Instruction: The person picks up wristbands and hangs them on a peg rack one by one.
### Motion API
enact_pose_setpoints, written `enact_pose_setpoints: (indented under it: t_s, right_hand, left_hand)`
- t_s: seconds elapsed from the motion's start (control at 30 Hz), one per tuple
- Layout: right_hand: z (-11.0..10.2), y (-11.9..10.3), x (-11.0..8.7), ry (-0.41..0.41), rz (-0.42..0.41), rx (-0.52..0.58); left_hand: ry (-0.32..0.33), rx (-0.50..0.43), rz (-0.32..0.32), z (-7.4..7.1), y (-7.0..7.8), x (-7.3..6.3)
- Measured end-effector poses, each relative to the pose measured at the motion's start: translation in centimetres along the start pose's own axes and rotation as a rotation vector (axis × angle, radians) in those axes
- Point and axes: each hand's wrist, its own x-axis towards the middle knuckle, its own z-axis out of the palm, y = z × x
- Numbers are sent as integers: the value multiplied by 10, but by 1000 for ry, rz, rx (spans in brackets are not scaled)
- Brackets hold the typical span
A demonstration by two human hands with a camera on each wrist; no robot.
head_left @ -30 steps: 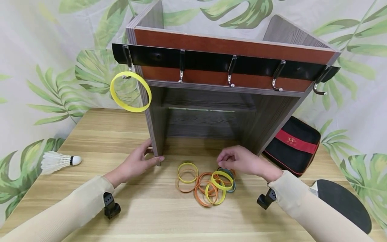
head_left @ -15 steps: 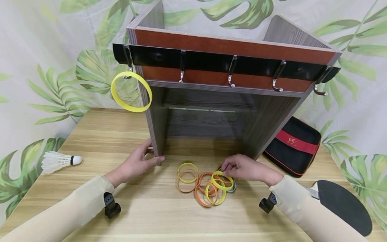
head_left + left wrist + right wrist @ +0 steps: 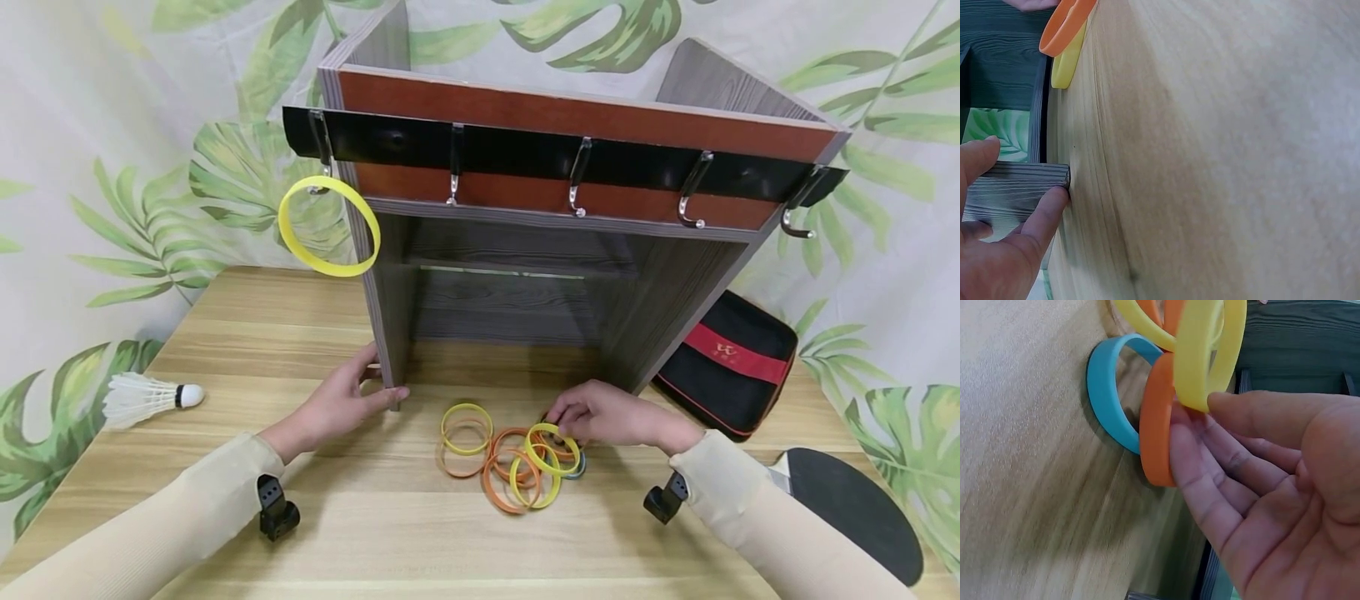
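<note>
- Grey wood makes up the rack point(image 3: 517, 237), which stands on the table point(image 3: 375, 533) in the head view; a red board point(image 3: 570, 98) and a black strip point(image 3: 517, 152) with five hooks point(image 3: 577, 175) run across its front.
- Also in the head view, a hung band point(image 3: 330, 267), yellow, hangs from the leftmost hook.
- At the foot of the rack's left panel, the left hand point(image 3: 337, 400) grips the wood, thumb at the front edge.
- Just in front of the rack's opening, between its two side panels, lies a loose pile of bands; the right hand point(image 3: 603, 415), fingers bent, pinches the top band point(image 3: 553, 472), yellow, at the pile's right side.
- Orange bands point(image 3: 492, 493) overlap in the pile, a blue band point(image 3: 579, 471) shows beside the top band, and a side band point(image 3: 465, 406), yellow, lies at the left with a thin orange one.
- Farther out lie a shuttlecock point(image 3: 142, 400) on the left, and a black and red case point(image 3: 735, 358) and a black paddle point(image 3: 847, 508) on the right; leaf-print cloth point(image 3: 60, 75) hangs behind.
- Left wrist view: thumb and fingers press the panel's end from opposite sides; orange and yellow bands show at the top.
- Right wrist view: the thumb tip touches the top band's lower end, with the fingers on its other side, against an orange band; the blue band stands tilted just beyond.
</note>
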Motion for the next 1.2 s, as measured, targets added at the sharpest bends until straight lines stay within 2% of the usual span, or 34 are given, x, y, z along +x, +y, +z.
enact_pose_setpoints:
  t_s: [0.37,0.5,0.77,1.2]
  right_hand:
    - [-20,2,-10,-87,49,174]
    - [-26,-3,-14,-90,42,230]
    - [-27,-25,-13,-16,-89,285]
    - [-11,-93,-2,166,-362,470]
  left_hand:
    - [-2,5,-8,-1,1,0]
    - [-1,8,3,-1,1,0]
    - [-3,-12,6,-1,0,0]
    - [7,-9,14,1,0,1]
